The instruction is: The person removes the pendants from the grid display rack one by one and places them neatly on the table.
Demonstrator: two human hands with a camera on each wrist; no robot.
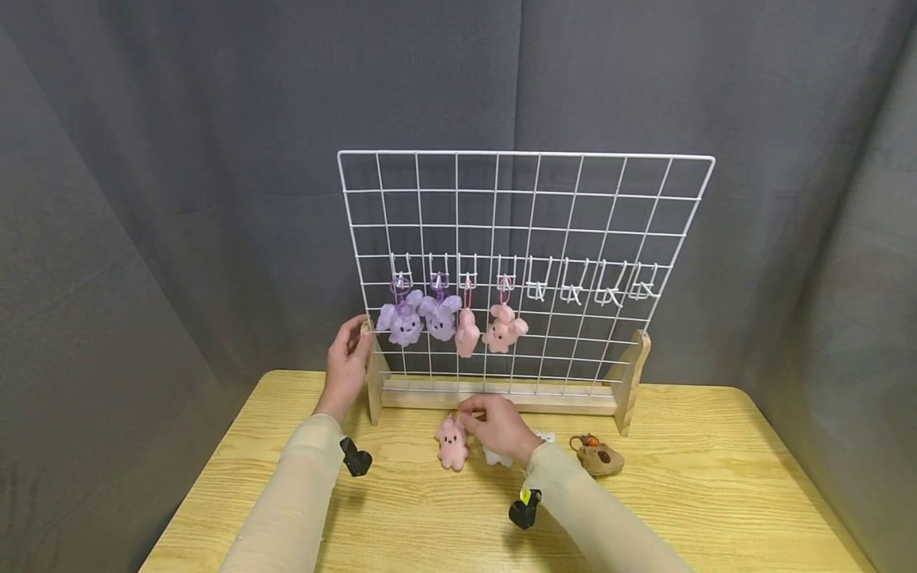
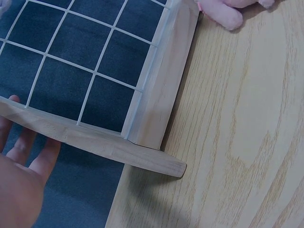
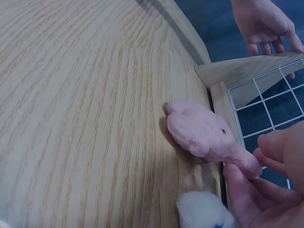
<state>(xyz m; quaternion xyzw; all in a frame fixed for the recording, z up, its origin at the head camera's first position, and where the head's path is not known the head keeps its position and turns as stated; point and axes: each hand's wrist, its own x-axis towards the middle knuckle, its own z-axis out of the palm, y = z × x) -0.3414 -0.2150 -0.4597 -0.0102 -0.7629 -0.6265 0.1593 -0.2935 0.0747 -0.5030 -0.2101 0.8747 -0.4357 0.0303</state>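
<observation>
- Pale sleeves [image 1: 282, 493] come in nearest the camera, black wrist cameras [image 1: 356, 459] fixed at their cuffs, reaching over the tabletop [image 1: 716, 477].
- Right hand [image 1: 497, 426] pinches the ear end of a pink toy [image 1: 452, 446], in front of the rack's wooden base [image 1: 423, 398]; whether the toy's body touches the tabletop is hard to tell.
- Left hand [image 1: 345, 362] grips the wooden side post [image 1: 374, 374] at the left, its fingers curled round the edge.
- White toy [image 3: 204, 211] lies just beside the right hand, partly covered by it in the head view, so the fingers had best rise clear without dragging it.
- Pinching well up at the ear end, thumb against fingers, seems right: a light squeeze should hold soft plush and leave any loop free.
- Firm, even pressure on the post should guard against the wire rack [image 1: 526, 153] rocking if knocked.
- Purple toys [image 1: 401, 325] and hanging pink toys [image 1: 501, 333] fill four hooks; the bare hooks [image 1: 571, 296] are farther right.
</observation>
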